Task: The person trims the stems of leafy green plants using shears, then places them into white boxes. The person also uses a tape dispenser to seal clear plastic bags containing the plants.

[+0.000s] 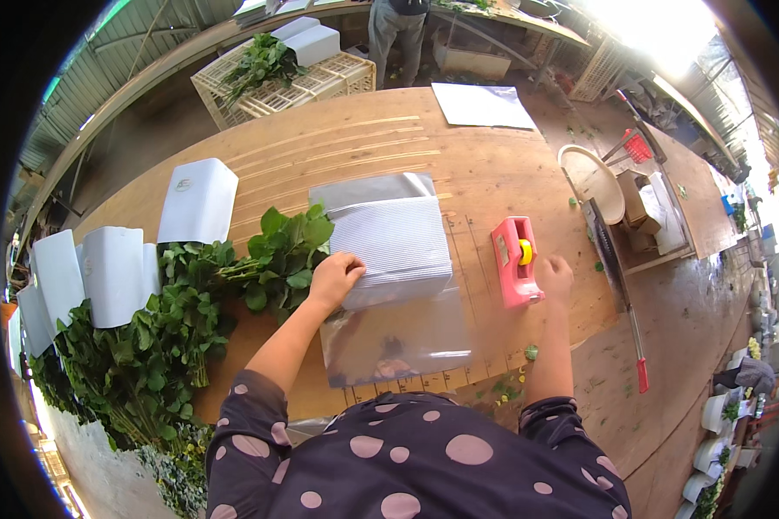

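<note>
My left hand (pixel 337 279) presses on the left edge of a white corrugated wrap (pixel 389 243) folded around a bunch of leafy stems (pixel 289 253). The leaves stick out to the left of the wrap. Under the wrap lies a clear plastic sheet (pixel 396 337), which reaches towards my body. To the right stands a pink tape dispenser (pixel 516 263) with a yellow-cored tape roll (pixel 525 252). My right hand (pixel 556 276), a little blurred, is just right of the dispenser; whether its fingers hold anything cannot be told.
Wrapped bunches (pixel 198 201) and piled leafy stems (pixel 136 363) fill the table's left side. A white sheet (pixel 483 106) lies at the far edge. A long blade with a red handle (pixel 642 376) runs along the right edge. Beyond are plastic crates (pixel 324 81) and a standing person (pixel 397 36).
</note>
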Demonstrator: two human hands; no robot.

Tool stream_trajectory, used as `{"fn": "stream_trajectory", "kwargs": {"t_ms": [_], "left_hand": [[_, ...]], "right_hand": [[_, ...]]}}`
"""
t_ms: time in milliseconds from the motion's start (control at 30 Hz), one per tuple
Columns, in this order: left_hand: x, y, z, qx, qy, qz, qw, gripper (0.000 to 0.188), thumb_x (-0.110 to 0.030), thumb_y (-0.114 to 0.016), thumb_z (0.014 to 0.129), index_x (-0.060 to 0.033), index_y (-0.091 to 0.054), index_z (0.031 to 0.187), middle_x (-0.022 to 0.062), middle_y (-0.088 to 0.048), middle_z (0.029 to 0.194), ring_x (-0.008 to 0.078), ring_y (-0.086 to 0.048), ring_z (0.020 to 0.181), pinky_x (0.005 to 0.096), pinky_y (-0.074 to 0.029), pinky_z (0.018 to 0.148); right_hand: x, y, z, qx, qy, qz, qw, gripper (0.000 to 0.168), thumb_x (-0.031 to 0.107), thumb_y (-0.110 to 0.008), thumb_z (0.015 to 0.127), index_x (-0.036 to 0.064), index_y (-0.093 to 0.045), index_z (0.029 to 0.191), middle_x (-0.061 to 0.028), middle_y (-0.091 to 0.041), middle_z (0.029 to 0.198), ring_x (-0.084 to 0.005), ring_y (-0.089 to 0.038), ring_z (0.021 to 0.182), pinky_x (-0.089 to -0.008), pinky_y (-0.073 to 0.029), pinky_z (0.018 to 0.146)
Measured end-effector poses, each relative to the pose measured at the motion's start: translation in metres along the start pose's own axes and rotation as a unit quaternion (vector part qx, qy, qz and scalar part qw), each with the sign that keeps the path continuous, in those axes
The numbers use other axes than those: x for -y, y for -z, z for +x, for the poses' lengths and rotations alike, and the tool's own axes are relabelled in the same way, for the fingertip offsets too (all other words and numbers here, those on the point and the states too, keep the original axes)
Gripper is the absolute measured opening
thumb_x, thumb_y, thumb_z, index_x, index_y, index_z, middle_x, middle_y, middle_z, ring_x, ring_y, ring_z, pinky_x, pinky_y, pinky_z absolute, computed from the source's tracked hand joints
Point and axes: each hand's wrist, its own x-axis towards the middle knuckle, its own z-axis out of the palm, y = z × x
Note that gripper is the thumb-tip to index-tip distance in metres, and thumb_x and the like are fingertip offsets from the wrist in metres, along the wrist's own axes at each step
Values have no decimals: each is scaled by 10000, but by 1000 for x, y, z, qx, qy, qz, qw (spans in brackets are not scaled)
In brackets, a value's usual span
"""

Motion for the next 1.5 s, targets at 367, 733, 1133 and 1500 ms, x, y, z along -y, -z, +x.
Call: {"fn": "stream_trajectory", "kwargs": {"t_ms": [367, 733, 1133, 1500], "left_hand": [[24, -4, 16, 110, 154, -194, 962, 126, -112, -669, 716, -18, -599, 763, 21, -588, 707, 83, -513, 659, 237, -420, 607], [24, -5, 16, 113, 165, -220, 955, 142, -128, -682, 703, -19, -612, 761, 31, -601, 707, 93, -528, 650, 243, -429, 615], [16, 9, 23, 159, 188, -237, 940, 137, -117, -686, 709, -30, -606, 779, 27, -594, 742, 105, -526, 690, 250, -429, 656], [0, -20, 1, -24, -61, 135, 989, 113, -155, -528, 790, -66, -488, 849, 94, -559, 790, 278, -541, 801, 362, -431, 692]], "right_hand": [[-30, -7, 16, 97, -48, -87, 990, 310, 291, -604, 736, 40, -638, 915, -132, -640, 866, -256, -611, 828, -338, -456, 755], [-34, -30, 12, 214, -47, -357, 908, 312, 323, -451, 803, 95, -654, 866, -165, -626, 883, -308, -592, 877, -397, -459, 774], [-36, 14, 3, 180, -109, 65, 976, 299, 258, -609, 766, -39, -632, 753, -17, -517, 565, -70, -445, 526, -253, -369, 490], [-18, 8, -82, 116, -126, 204, 964, 290, 201, -528, 847, -13, -569, 656, 30, -464, 589, -50, -375, 568, -221, -308, 527]]}}
